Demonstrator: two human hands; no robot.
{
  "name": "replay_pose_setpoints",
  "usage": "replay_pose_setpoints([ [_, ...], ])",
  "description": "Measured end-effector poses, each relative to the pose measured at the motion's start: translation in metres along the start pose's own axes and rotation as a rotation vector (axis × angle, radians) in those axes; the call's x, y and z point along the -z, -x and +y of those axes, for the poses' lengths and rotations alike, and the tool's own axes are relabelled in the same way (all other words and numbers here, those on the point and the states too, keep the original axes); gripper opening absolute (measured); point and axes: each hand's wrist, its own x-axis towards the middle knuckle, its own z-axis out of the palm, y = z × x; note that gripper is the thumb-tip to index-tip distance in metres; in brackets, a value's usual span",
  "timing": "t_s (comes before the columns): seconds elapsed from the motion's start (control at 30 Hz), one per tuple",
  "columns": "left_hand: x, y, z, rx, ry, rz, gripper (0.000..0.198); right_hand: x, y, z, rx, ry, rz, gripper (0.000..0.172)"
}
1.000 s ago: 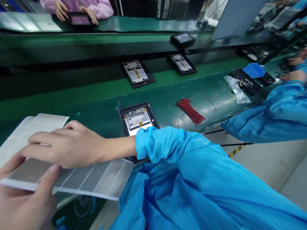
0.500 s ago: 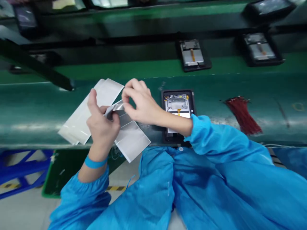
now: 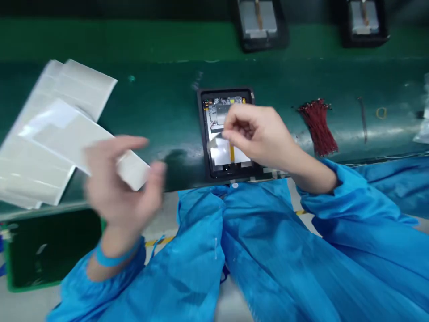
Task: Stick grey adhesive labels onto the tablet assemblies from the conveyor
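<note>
My right hand [image 3: 254,134] pinches a small thin grey sticker [image 3: 216,139] by one corner, over an opened tablet-like device [image 3: 202,134]. The device lies in a black frame, with a circuit board at its top, a silvery battery pack below and an orange ribbon strip. Blurred by motion, my left hand [image 3: 122,188] has its thumb and index finger spread apart. Just behind it a pale sticker sheet [image 3: 72,129] lies slantwise over other sheets [image 3: 30,161]; its near end shows between thumb and finger, without a visible grip.
A bundle of red wires [image 3: 318,127] lies right of the device, with a dark thin strip [image 3: 362,120] and a yellow ring [image 3: 381,112] beyond. Two more opened devices [image 3: 259,20] sit at the back. Below the bench edge, at left, stands a green bin [image 3: 55,250].
My right hand has moved right from the sheets to above the device, carrying the small sticker. My left hand has loosened and spread, and its sheet now overlaps the others. The view has tilted down.
</note>
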Motion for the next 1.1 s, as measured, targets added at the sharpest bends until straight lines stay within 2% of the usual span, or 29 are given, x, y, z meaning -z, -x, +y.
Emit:
replay_pose_setpoints([
  [0.03, -0.015, 0.003, 0.025, -0.088, 0.073, -0.039, 0.048, 0.000, 0.011, 0.004, -0.044, -0.033, -0.028, 0.015],
  [0.1, -0.042, 0.004, 0.060, -0.144, 0.159, -0.095, 0.047, -0.002, 0.030, 0.010, -0.134, -0.090, -0.087, 0.014],
  [0.17, -0.061, 0.002, 0.075, -0.148, 0.172, -0.133, 0.038, -0.006, 0.043, 0.015, -0.209, -0.112, -0.114, 0.014],
  [0.3, -0.071, -0.002, 0.071, -0.170, 0.162, -0.187, 0.005, -0.009, 0.051, 0.021, -0.206, -0.050, -0.125, 0.013],
  [0.47, -0.069, -0.002, 0.071, -0.071, 0.262, -0.262, 0.005, -0.009, 0.056, 0.025, -0.215, -0.062, -0.125, 0.016],
  [0.53, -0.070, 0.000, 0.075, -0.056, 0.233, -0.297, 0.020, -0.010, 0.059, 0.025, -0.249, -0.091, -0.123, 0.017],
  [0.6, -0.072, 0.002, 0.077, -0.063, 0.179, -0.309, 0.025, -0.011, 0.061, 0.025, -0.269, -0.100, -0.131, 0.017],
  [0.73, -0.075, 0.001, 0.076, -0.044, 0.101, -0.263, 0.014, -0.010, 0.063, 0.023, -0.269, -0.076, -0.173, 0.016],
  [0.87, -0.074, -0.002, 0.075, -0.020, 0.166, -0.289, 0.008, -0.008, 0.063, 0.021, -0.258, -0.062, -0.178, 0.017],
  [0.97, -0.075, -0.004, 0.075, 0.033, 0.203, -0.365, 0.018, -0.009, 0.065, 0.023, -0.313, 0.038, -0.176, 0.015],
  [1.1, -0.081, -0.006, 0.075, 0.122, 0.114, -0.505, 0.021, -0.018, 0.065, 0.029, -0.379, 0.293, -0.187, 0.011],
])
